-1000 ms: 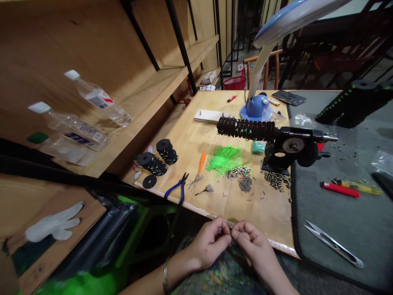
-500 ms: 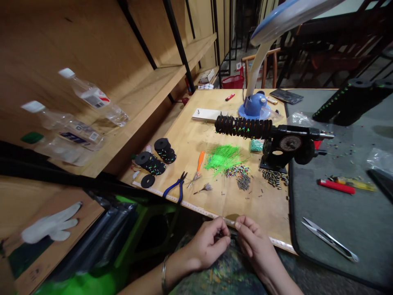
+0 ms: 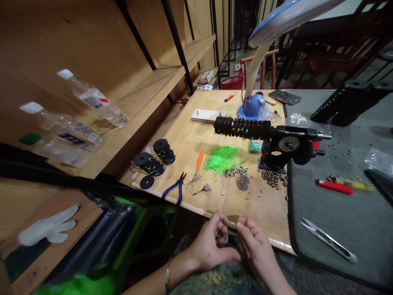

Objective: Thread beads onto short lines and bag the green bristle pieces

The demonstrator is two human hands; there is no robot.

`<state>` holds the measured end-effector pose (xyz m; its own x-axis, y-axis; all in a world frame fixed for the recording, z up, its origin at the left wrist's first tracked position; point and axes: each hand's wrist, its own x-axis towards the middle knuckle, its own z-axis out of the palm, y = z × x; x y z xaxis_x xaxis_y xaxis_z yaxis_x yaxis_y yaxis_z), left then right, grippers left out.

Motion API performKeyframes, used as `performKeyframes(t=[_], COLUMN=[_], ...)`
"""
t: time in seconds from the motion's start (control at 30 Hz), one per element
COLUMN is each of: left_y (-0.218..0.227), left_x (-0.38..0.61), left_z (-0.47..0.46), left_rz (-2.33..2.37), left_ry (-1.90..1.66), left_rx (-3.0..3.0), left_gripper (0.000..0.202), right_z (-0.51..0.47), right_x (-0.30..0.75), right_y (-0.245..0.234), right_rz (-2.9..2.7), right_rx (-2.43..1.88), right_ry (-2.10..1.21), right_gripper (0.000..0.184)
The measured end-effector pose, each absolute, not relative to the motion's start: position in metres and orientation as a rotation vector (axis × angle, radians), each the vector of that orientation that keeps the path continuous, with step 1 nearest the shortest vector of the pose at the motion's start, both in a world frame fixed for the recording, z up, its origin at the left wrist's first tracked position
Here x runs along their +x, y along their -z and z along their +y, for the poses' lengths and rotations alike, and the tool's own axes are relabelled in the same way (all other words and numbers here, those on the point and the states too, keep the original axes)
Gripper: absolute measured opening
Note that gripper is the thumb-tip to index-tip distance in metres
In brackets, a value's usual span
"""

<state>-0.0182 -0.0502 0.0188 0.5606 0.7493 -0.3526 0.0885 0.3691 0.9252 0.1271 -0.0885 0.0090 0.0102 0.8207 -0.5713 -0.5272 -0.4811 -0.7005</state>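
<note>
My left hand (image 3: 211,245) is at the table's front edge, above my lap. Its fingers are curled in and its thumb stands away from them; whatever they may hold is hidden. Close beside it, my right hand (image 3: 255,242) pinches thumb and forefinger together on something too small to make out. Beyond my hands on the wooden table (image 3: 211,192) lie a pile of grey metal bits (image 3: 242,182), many coloured beads (image 3: 236,171) and a heap of bright green strands (image 3: 223,158).
A black clamp-like device (image 3: 284,144) carries a rod of dark rings (image 3: 242,128). Blue-handled pliers (image 3: 173,189) and an orange-handled tool (image 3: 199,162) lie to the left. Steel snips (image 3: 328,239) and a red lighter (image 3: 334,187) rest on the grey mat (image 3: 310,205). A lamp (image 3: 252,105) stands behind.
My left thumb has swung out away from the curled fingers, toward my right hand. My right hand keeps its pinch nearly in place. The table things stay put.
</note>
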Motion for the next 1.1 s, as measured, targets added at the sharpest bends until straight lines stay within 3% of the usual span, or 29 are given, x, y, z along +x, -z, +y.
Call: performKeyframes(t=[0.17,0.37,0.73,1.1], left_y=[-0.023,-0.025,-0.023,-0.034], left_x=[-0.015,-0.015,-0.009,-0.017], left_z=[-0.049,-0.046,-0.046,-0.032], left_rz=[0.996,0.951,1.135,1.114], left_ry=[-0.517,-0.514,-0.563,-0.559], left_rx=[1.118,1.114,1.258,1.393], left_gripper=[0.026,0.015,0.019,0.015], right_z=[-0.091,-0.092,-0.089,-0.086], right_x=[0.127,0.126,0.126,0.136], right_y=[-0.003,0.006,-0.007,-0.006], right_rz=[-0.327,-0.347,-0.491,-0.824], right_rx=[-1.239,-1.261,-1.342,-1.361], right_ry=[-1.668,-1.621,-1.640,-1.648], right_gripper=[0.061,0.060,0.063,0.051])
